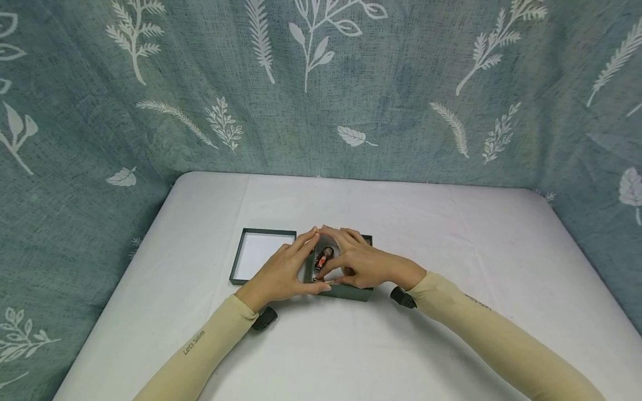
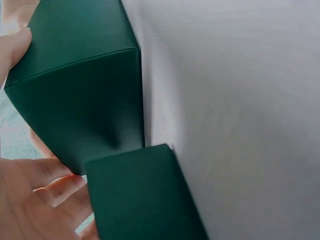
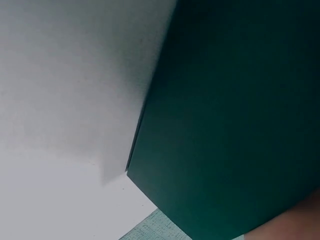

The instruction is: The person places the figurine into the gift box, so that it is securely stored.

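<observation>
A dark green box [image 1: 346,292] stands open on the table. Inside it lies a small figurine [image 1: 325,257] with dark hair and orange-and-black clothing. My left hand [image 1: 283,273] holds the box at its left end, thumb along the near wall and fingers at the far side. The left wrist view shows that thumb [image 2: 19,47] against the green box [image 2: 75,110]. Over the open box my right hand [image 1: 363,262] bends its index finger and thumb down near the front wall; whether they pinch something there is hidden. The right wrist view shows mostly the box's green wall [image 3: 225,125].
Left of the box lies its matching lid [image 1: 271,231], white inside and turned upward, close beside the box. A white cloth covers the table [image 1: 401,211]. A teal curtain with white leaf prints [image 1: 401,139] hangs behind and at both sides.
</observation>
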Motion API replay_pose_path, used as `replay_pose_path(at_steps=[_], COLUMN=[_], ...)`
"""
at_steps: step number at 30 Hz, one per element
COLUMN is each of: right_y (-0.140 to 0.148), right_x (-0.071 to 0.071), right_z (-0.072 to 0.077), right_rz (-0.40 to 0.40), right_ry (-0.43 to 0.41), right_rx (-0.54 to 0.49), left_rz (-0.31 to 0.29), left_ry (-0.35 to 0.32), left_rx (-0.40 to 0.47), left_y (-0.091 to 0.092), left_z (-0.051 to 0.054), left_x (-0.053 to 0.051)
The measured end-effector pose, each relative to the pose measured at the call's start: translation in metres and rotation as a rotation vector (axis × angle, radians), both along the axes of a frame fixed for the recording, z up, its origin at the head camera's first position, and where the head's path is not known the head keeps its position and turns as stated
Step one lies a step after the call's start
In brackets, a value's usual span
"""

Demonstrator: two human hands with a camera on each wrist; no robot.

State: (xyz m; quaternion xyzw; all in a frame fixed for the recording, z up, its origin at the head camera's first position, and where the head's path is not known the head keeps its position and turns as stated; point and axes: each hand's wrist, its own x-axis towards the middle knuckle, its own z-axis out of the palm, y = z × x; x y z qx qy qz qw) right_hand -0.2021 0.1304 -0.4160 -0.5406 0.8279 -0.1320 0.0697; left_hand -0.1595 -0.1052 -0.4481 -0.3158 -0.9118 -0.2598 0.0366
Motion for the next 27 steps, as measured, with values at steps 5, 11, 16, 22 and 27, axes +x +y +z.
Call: replay_pose_path(at_steps=[5, 11, 16, 22, 27], right_y=[-0.0007, -0.0004, -0.001, -0.0005, -0.0007], right_x=[0.0006, 0.0006, -0.0001, -0.0008, -0.0021], right_z=[0.0003, 0.0009, 0.0006, 0.0008, 0.0054], right_rz=[0.004, 0.004, -0.006, -0.028, -0.051], right_ry=[0.015, -0.008, -0.039, -0.123, -0.126], right_rx=[-0.017, -0.044, -0.062, -0.09, -0.126], left_rz=[0.002, -0.005, -0.008, -0.016, -0.015], left_ry=[-0.02, -0.052, -0.065, -0.097, -0.125], left_rx=[0.013, 0.027, 0.049, 0.08, 0.117], left_y=[-0.0003, -0.0003, -0.0012, -0.0016, -0.0041], left_z=[-0.0001, -0.0004, -0.0012, -0.0012, 0.0068], left_x=[-0.0002, -0.0015, -0.0019, -0.0016, -0.0018])
